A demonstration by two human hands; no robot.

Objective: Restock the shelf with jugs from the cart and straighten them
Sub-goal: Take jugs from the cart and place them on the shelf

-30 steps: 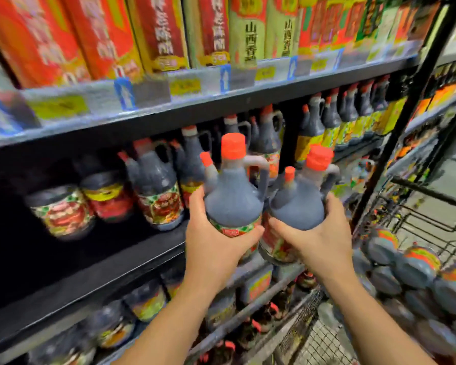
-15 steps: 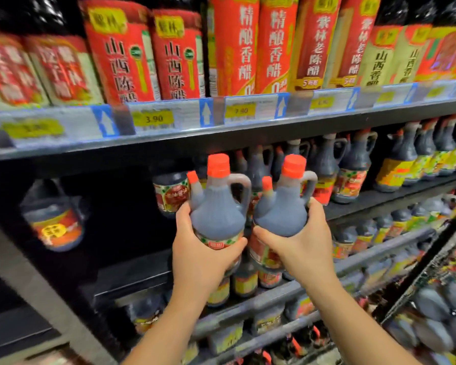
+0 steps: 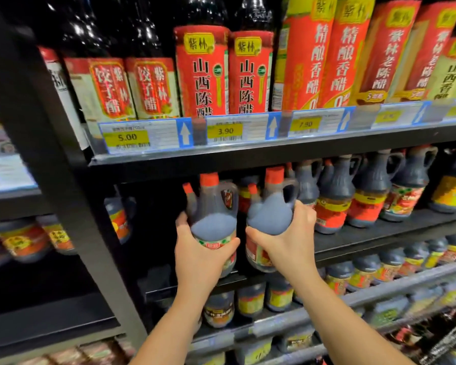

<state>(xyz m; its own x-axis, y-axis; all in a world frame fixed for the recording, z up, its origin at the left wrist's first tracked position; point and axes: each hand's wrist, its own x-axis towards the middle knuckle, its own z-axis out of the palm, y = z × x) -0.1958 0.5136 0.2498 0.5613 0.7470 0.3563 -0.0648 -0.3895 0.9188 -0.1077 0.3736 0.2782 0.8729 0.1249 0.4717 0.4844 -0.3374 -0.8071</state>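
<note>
**Two jugs held before the gap**

Both are upright with caps up, nearly touching, just left of the stocked row (image 3: 334, 198). The left hand (image 3: 199, 259) wraps the lower body of the left jug (image 3: 212, 222). The right hand (image 3: 287, 246) grips the right jug (image 3: 270, 216) the same way and is nearer that row. The dark gap left of the row lies behind them, so the push is likely straight forward onto the shelf (image 3: 379, 234).

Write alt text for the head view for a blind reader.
The left hand holds the left jug and the right hand the right jug, both dark with orange caps, at a shelf beside similar jugs; red-labelled bottles stand above.
</note>
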